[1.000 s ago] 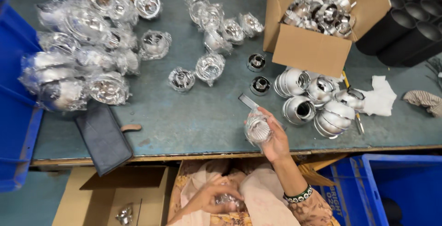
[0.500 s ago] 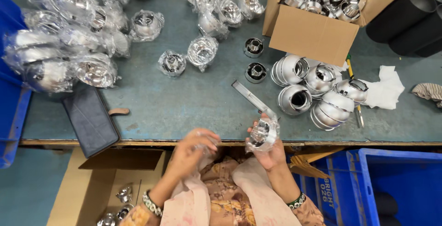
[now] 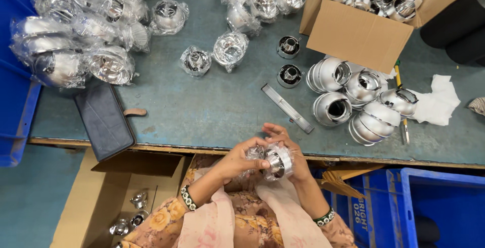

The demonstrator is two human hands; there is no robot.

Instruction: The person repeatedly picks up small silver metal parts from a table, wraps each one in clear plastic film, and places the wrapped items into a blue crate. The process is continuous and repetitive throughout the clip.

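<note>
Both hands now meet at the near edge of the tabletop (image 3: 212, 111), where a moment earlier the left hand (image 3: 237, 161) was still coming up from the lap and only the right hand (image 3: 290, 154) held the piece. That joining suggests the wrapping of this piece is now under way with both hands. The grip of each hand is closed: left fingers pinch the crinkled clear plastic, right fingers curl around the small shiny metal cup (image 3: 275, 161). The cup sits between the two palms, just over the table's edge, above the lap. It looks chrome-bright and round, with a dark hollow centre, half covered in glinting film. Below and to the left of the hands, an open cardboard box (image 3: 101, 197) on the floor holds a few similar pieces. Just beyond the hands lies a flat metal strip (image 3: 287, 108). Farther off to the right stands a cluster of bare metal domes (image 3: 353, 101), with a white cloth (image 3: 439, 101) past them. To the left rests a dark pouch (image 3: 103, 121). Farthest away, wrapped pieces (image 3: 81, 40) are heaped at the left, and a second cardboard box (image 3: 353, 30) full of bare parts sits at the right.
</note>
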